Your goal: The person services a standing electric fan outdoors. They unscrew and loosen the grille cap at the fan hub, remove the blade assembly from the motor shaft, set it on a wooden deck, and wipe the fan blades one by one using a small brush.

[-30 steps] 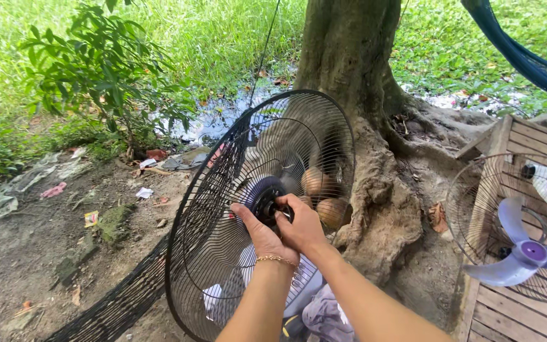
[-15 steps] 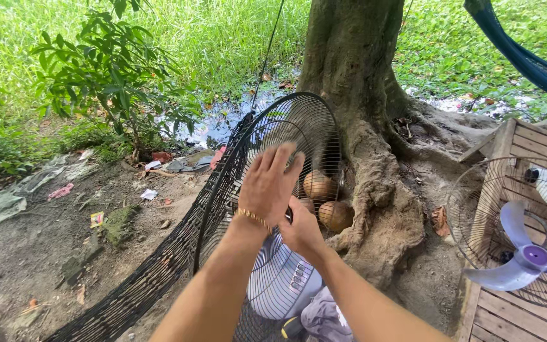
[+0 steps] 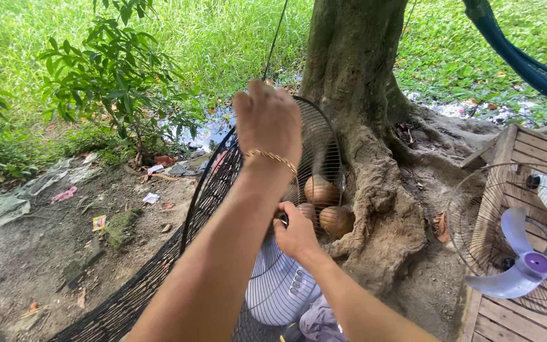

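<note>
A black wire fan guard stands nearly edge-on in front of me, its rim curving from lower left up to the tree. My left hand, with a gold bracelet at the wrist, is raised at the guard's top rim, fingers curled over it. My right hand is lower and grips the guard near its centre hub. Below the right hand sits a white fan base with buttons.
Brown coconuts lie against the roots of a big tree trunk. On the right, a wooden platform carries a pale purple fan blade inside a second guard. A blue hammock hangs above; a shrub and litter lie left.
The guard has swung from facing me to nearly edge-on. My left hand left the hub and rose to the top rim. My right hand stayed at the centre.
</note>
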Tool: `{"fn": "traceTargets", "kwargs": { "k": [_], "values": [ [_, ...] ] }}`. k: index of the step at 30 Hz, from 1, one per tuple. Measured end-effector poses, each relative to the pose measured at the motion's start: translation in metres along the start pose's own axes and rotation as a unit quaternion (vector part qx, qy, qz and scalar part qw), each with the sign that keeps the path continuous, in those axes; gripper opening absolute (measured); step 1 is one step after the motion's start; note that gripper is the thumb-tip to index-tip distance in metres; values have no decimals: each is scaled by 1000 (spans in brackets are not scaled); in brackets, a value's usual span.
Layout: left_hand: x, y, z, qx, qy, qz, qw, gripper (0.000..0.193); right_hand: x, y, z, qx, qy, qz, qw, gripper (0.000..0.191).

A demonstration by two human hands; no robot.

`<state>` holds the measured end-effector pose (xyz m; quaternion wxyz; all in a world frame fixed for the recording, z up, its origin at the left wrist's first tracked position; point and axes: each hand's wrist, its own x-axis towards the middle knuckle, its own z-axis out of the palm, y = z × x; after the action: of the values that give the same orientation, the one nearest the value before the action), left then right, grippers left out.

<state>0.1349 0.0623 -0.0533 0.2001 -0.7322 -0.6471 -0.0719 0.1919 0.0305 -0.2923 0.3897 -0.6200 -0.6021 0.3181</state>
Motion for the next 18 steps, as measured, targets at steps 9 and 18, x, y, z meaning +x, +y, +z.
{"fn": "traceTargets", "kwargs": {
  "k": [9,18],
  "values": [
    [-3,-56,-3,-149,-74,-142,976,27,3,-4,-1,26,-23,48,998,31],
    [-3,-66,7,-151,-87,-133,976,29,12,11,11,18,-12,-13,1000,29]
  ]
}}
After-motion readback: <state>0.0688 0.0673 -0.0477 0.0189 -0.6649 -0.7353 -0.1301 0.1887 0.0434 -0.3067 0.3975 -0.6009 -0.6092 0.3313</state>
